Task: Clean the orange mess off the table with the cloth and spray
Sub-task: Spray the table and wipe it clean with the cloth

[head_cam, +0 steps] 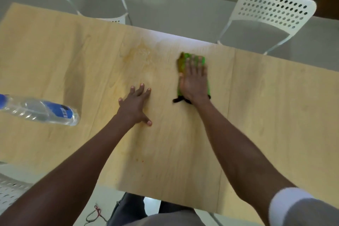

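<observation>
The right hand presses flat, fingers straight, on the green cloth near the table's far edge. The left hand rests flat and released on the wood, just below the faint orange smear. A clear bottle with a blue label, its writing too blurred to read, stands at the left.

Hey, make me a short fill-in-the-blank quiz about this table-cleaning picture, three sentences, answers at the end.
1. The right hand presses flat on a cloth whose colour is ____.
2. The left hand rests with spread fingers directly on the ____.
3. The clear water bottle with the blue label lies near the table's ____ edge.

Missing words: green; table; left
</observation>
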